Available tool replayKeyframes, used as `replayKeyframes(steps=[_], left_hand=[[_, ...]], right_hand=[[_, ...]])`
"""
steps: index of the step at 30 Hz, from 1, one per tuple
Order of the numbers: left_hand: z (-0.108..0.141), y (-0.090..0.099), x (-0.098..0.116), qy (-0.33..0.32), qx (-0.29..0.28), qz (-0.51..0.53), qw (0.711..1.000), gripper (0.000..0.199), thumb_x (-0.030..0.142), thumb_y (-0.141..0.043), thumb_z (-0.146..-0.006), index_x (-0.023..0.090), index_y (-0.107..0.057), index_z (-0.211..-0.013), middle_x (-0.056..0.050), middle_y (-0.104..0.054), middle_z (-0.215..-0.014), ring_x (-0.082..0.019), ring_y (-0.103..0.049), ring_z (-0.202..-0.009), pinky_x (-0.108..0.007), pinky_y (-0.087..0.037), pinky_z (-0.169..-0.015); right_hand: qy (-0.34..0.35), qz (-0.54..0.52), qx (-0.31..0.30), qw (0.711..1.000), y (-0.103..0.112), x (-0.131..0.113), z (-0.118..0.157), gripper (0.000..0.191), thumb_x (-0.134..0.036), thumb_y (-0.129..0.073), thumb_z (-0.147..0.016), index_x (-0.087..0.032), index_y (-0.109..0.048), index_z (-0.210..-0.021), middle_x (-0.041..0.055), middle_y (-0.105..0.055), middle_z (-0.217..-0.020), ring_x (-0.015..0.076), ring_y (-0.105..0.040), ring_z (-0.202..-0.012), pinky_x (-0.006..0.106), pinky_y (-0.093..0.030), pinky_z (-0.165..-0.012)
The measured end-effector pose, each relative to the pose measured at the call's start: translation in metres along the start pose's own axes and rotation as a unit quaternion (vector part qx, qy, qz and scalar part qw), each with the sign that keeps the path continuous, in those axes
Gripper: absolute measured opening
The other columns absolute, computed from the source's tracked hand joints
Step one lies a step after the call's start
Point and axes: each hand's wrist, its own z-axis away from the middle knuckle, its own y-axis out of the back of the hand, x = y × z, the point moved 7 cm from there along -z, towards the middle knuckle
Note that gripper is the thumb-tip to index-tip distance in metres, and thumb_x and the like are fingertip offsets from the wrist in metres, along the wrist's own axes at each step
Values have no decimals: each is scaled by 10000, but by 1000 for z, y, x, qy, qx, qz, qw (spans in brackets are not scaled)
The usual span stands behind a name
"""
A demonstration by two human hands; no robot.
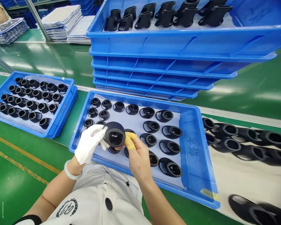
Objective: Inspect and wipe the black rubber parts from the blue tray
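Between my two hands, above the blue tray (199,150), a black tubular housing (114,134) is held with its glossy round opening facing up toward me. My left hand (90,142), in a white glove, grips its left side. On the other side, my right hand (139,156) pinches it with fingers covered in yellow finger cots. Below, similar black housings (170,147) stand in rows on white sheeting in the tray, a few of them partly hidden by my hands.
At left sits another blue tray (71,93) of black housings. Stacked blue trays (154,75) rise behind, the top one loaded. More black housings (231,143) lie on pale sheeting at right. Paper stacks (61,22) and a person's arm (0,14) are at the far left.
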Motion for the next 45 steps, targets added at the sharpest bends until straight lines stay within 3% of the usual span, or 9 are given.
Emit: replayKeyframes(steps=[4, 9, 13, 18, 22, 28, 35, 38, 45], left_hand=[[-3, 3, -2, -9, 18, -16, 1000, 327, 406, -676, -729, 117, -589, -855, 2, -623, -522, -150, -577, -411, -268, -436, -461], [-6, 8, -8, -16, 58, -33, 998, 334, 405, -712, -681, 130, -605, -839, -11, -650, -638, -137, -577, -426, -270, -446, -452], [-7, 8, -16, 5, 41, -58, 997, 303, 380, -694, -701, 127, -624, -851, -16, -648, -682, -118, -570, -459, -259, -465, -470], [-11, 22, -16, 4, 47, -104, 993, 326, 367, -653, -750, 125, -637, -969, -63, -679, -796, -132, -608, -604, -263, -500, -568], [-14, 36, -9, -15, 55, -127, 990, 345, 377, -631, -773, 123, -644, -1007, -83, -691, -861, -135, -611, -656, -273, -500, -613], [-11, 34, -12, 9, 36, -128, 991, 349, 388, -648, -747, 125, -658, -976, -85, -691, -845, -145, -609, -653, -284, -489, -614], [-10, 28, -21, 27, 10, -146, 989, 334, 391, -650, -748, 138, -660, -966, -79, -692, -840, -155, -612, -677, -297, -493, -637], [-11, 29, -22, 34, 9, -146, 989, 341, 387, -649, -747, 130, -655, -970, -83, -691, -845, -153, -610, -679, -296, -489, -642], [-14, 22, -22, 41, -7, -161, 986, 322, 371, -627, -770, 124, -652, -976, -83, -688, -855, -148, -604, -684, -293, -486, -653]], right_hand=[[86, 98, 61, 990, 9, -12, 1, 295, -410, -489, -921, -197, -578, -1105, 57, -648, -875, 173, -595, -727, 322, -505, -689], [178, 245, -7, 953, -4, -17, -1, 632, -504, -633, -813, -166, -456, -1316, 131, -593, -1050, 242, -587, -859, 418, -509, -782], [154, 322, -64, 932, -8, -6, -7, 617, -495, -613, -827, -180, -452, -1333, 144, -576, -1124, 284, -570, -983, 463, -476, -864], [86, 358, -51, 928, 14, 15, -42, 603, -465, -615, -813, -155, -466, -1309, 116, -614, -1067, 238, -604, -832, 419, -492, -811], [-11, 506, -38, 862, 31, 38, -85, 633, -392, -575, -857, -83, -370, -1370, 159, -589, -1141, 237, -614, -892, 367, -474, -831], [-33, 594, -79, 800, 12, 61, -119, 481, -315, -593, -852, -52, -501, -1243, 219, -568, -1172, 316, -579, -1018, 365, -444, -825], [-10, 647, -90, 757, 0, 69, -123, 439, -323, -559, -879, -35, -528, -1209, 219, -556, -1165, 316, -525, -1091, 364, -399, -893], [1, 664, -65, 745, 21, 58, -115, 490, -352, -531, -899, -45, -480, -1278, 216, -552, -1176, 317, -520, -1087, 380, -398, -888], [-46, 711, 84, 697, 113, 38, -91, 469, -287, -483, -901, 100, -513, -1164, 359, -516, -1125, 447, -480, -1057, 504, -385, -832]])
